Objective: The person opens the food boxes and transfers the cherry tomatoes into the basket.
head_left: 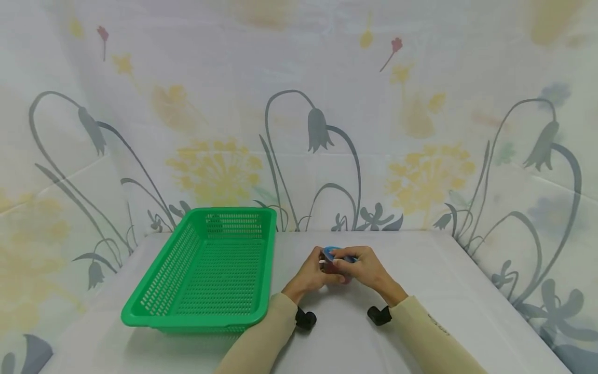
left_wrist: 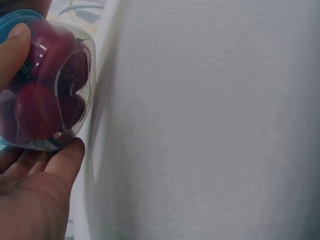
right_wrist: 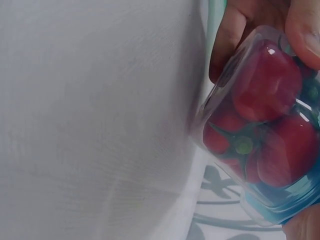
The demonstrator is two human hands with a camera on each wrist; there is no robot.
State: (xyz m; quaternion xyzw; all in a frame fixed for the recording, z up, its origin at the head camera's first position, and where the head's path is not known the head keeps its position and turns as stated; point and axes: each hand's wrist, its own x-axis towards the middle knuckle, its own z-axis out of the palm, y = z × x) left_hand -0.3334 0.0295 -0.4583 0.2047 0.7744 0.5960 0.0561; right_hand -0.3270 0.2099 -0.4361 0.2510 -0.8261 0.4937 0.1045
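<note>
A clear plastic tub [head_left: 329, 268] of small red tomatoes [right_wrist: 267, 85] with green stems sits between both hands over the white table. My left hand [head_left: 312, 275] grips the tub's side, and its fingers [left_wrist: 65, 162] lie along the wall in the left wrist view. The tub's blue lid [head_left: 330, 252] faces up, tilted, at the top of the tub. My right hand [head_left: 366, 266] pinches the lid's near right edge with thumb and fingers. Much of the lid's rim is hidden behind the hands.
A green perforated basket [head_left: 201, 322] stands on the table [head_left: 420, 259] to the left, close beside the left forearm. A curtain [head_left: 299, 62] printed with flowers closes off the back and both sides. Black cameras [head_left: 306, 318] are strapped under the wrists.
</note>
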